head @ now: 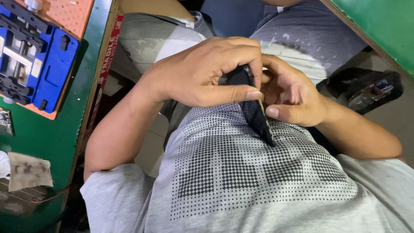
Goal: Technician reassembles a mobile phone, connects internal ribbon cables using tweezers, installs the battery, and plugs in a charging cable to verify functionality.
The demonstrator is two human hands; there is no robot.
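Centre frame, just above my lap, I see both hands pinched on a thin flat dark slab [255, 113], phone-like, held edge-on to the camera so I mostly see its side and lower corner. Left hand [202, 71] wraps over the top, thumb pressed along one face, fingers curled down the other side. Right hand [293, 97] is clamped from the right of frame, thumb tip on the slab's edge, fingers behind. Both closed on it, no gap visible.

Handling, my read: light, stiff, likely fragile on the faces and slick; best held by the long edges, not by pressing the faces. Lower corner hangs free over my grey dotted T-shirt [241, 172], so a slip likely lands soft.

Room: tight. Green-topped bench [47, 138] fills the left of frame, its wooden edge close beside the left forearm. Blue clamp fixture [41, 64] sits upper left on an orange perforated mat [69, 13]; a grubby cloth scrap [28, 170] lies lower left. Another green surface [379, 26] cuts the upper right corner. Open space is only the lap gap between.
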